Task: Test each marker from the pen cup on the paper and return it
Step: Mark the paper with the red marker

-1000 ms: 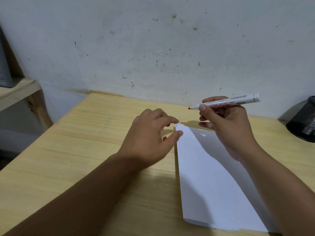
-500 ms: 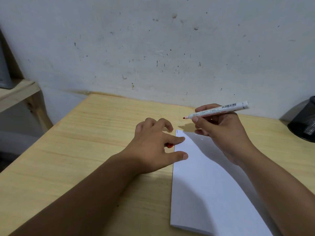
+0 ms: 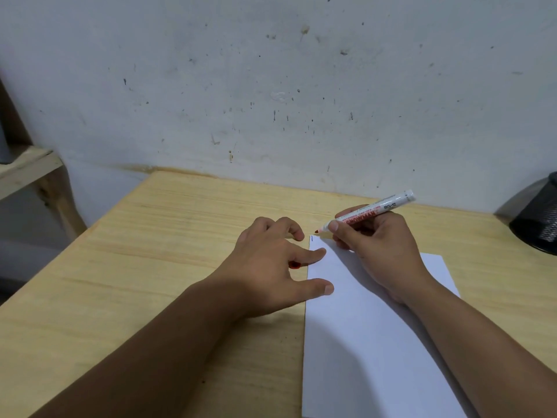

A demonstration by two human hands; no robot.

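A white sheet of paper (image 3: 361, 342) lies on the wooden desk (image 3: 150, 282). My right hand (image 3: 376, 248) grips an uncapped white marker (image 3: 370, 213) with red print, its red tip just above the paper's far left corner. A short dark stroke shows at that corner. My left hand (image 3: 271, 260) rests at the paper's left edge, thumb and index finger touching the sheet. The marker's red cap (image 3: 294, 264) peeks out from under its curled fingers. The black mesh pen cup (image 3: 539, 221) lies at the desk's far right, cut off by the frame.
A stained white wall (image 3: 271, 86) runs behind the desk. A wooden shelf (image 3: 27, 170) stands off the desk's left side. The desk's left edge drops to the floor.
My right hand has lowered the marker so that its tip is near the paper's far corner. My left hand has moved onto the paper's left edge. The view has shifted slightly.
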